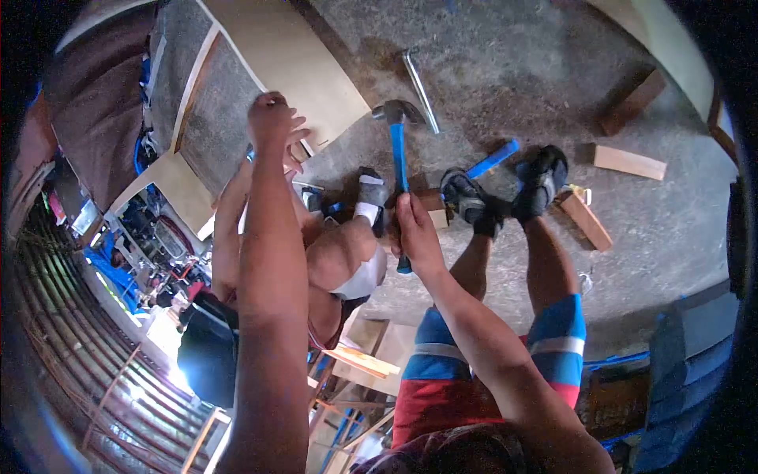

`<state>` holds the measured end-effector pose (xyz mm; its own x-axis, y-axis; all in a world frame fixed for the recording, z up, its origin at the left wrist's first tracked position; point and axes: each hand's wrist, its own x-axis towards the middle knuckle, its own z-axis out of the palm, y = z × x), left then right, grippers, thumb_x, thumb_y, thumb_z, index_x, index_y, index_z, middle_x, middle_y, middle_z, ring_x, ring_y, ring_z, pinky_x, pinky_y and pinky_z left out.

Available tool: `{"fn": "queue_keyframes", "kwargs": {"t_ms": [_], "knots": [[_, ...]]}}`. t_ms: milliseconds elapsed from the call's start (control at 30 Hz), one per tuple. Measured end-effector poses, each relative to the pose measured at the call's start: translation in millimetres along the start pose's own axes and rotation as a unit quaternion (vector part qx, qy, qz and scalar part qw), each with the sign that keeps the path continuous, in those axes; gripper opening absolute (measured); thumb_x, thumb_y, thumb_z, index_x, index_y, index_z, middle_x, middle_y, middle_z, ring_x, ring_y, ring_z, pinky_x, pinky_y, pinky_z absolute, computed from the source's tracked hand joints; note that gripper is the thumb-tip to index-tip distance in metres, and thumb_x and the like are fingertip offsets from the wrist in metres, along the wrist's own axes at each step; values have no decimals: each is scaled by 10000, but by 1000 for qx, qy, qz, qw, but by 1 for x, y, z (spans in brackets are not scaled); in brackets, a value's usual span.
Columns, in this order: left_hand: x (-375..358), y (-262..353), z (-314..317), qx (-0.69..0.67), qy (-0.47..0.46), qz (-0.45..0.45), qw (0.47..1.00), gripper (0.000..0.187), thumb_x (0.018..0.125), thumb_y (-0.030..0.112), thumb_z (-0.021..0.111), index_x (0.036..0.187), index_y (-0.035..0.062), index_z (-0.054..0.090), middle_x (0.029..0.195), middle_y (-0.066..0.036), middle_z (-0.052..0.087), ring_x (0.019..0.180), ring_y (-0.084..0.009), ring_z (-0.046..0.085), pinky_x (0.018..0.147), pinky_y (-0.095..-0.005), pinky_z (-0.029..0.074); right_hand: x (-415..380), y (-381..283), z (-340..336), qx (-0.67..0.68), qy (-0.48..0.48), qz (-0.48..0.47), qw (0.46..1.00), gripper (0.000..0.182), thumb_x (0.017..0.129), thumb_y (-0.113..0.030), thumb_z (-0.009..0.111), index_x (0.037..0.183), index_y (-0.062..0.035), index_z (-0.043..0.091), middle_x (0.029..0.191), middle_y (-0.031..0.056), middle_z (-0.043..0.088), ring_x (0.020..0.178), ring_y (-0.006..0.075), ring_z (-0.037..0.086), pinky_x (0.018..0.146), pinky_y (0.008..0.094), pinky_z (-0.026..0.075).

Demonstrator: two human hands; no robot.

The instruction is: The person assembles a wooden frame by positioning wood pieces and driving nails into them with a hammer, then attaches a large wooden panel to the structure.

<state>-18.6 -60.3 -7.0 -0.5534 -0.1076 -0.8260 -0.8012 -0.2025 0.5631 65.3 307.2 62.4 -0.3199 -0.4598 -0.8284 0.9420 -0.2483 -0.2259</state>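
Note:
My right hand (417, 237) is wrapped round the blue handle of a claw hammer (399, 154), whose dark metal head points away from me. My left hand (271, 125) reaches forward over the edge of a pale plywood panel (304, 51). Its fingers look curled, and what they hold, if anything, cannot be made out. Just beside it, a co-worker's hand (295, 154) is at the panel's corner, partly hidden by my left arm.
A metal bar (421, 91) and a blue-handled tool (493, 159) lie on the concrete floor. Wood blocks (629, 162) (586, 221) lie to the right, near my shoes (542, 182). A co-worker in a dark cap (209, 347) sits at my left.

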Motion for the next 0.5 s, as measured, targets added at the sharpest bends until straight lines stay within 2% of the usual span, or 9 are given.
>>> {"fn": "queue_keyframes", "kwargs": {"t_ms": [33, 67, 100, 167, 200, 267, 333, 400, 500], "knots": [[-4, 28, 40, 152, 191, 17, 970, 497, 801, 194, 638, 1222, 17, 444, 1158, -186, 564, 1066, -312, 571, 852, -470, 509, 11, 8, 1, 15, -5, 13, 1000, 397, 961, -508, 377, 932, -129, 491, 557, -20, 411, 403, 74, 371, 374, 221, 305], [0, 39, 55, 297, 368, 39, 880, 464, 803, 231, 628, 1181, 2, 486, 1097, -197, 612, 987, -325, 621, 828, -449, 518, 21, 14, 2, 30, -12, 23, 999, 422, 953, -533, 371, 923, -129, 491, 558, -18, 413, 407, 79, 374, 384, 226, 314], [13, 33, 40, 304, 367, 39, 878, 464, 803, 231, 628, 1181, 2, 486, 1097, -197, 612, 987, -325, 621, 828, -449, 518, 29, 22, 3, 31, -10, 37, 999, 475, 941, -577, 343, 905, -126, 487, 559, -17, 413, 419, 88, 381, 399, 237, 327], [34, 22, 10, 571, 504, 103, 640, 388, 797, 305, 608, 1001, -25, 602, 879, -219, 671, 756, -338, 670, 738, -404, 530, 44, 43, 9, 23, -1, 38, 999, 484, 942, -581, 333, 903, -123, 485, 562, -17, 416, 419, 89, 382, 400, 235, 326], [36, 20, 6, 575, 501, 103, 638, 388, 797, 305, 608, 1001, -25, 602, 879, -219, 671, 756, -338, 670, 738, -404, 530, 50, 52, 12, 6, 10, 36, 999, 493, 942, -584, 322, 901, -121, 484, 564, -17, 419, 419, 89, 382, 400, 233, 326], [24, 33, 22, 661, 335, -33, 671, 393, 777, 349, 605, 872, -29, 650, 755, -217, 667, 667, -334, 666, 687, -406, 527, 44, 53, 26, 51, -7, 32, 998, 501, 946, -582, 313, 883, -115, 483, 546, -14, 410, 405, 88, 373, 388, 230, 321], [29, 21, 3, 658, 329, 4, 678, 359, 770, 332, 604, 825, -18, 661, 742, -205, 668, 683, -322, 668, 684, -405, 524, 35, 55, 38, 68, 1, 70, 995, 489, 953, -564, 321, 856, -113, 480, 528, -12, 401, 393, 87, 364, 373, 230, 315], [38, 16, -21, 653, 323, 44, 683, 329, 762, 315, 603, 778, -6, 673, 730, -194, 669, 699, -311, 670, 682, -405, 521, 33, 76, 42, 13, 18, 22, 1000, 478, 960, -543, 330, 839, -106, 483, 520, -6, 406, 386, 88, 366, 363, 233, 313], [45, 22, -31, 742, 269, -5, 614, 298, 739, 288, 597, 799, 8, 678, 761, -175, 679, 711, -303, 671, 684, -404, 521, 18, 49, 48, 116, -16, 117, 986, 475, 963, -515, 363, 806, -92, 515, 516, 5, 429, 363, 96, 376, 356, 239, 320]]}}
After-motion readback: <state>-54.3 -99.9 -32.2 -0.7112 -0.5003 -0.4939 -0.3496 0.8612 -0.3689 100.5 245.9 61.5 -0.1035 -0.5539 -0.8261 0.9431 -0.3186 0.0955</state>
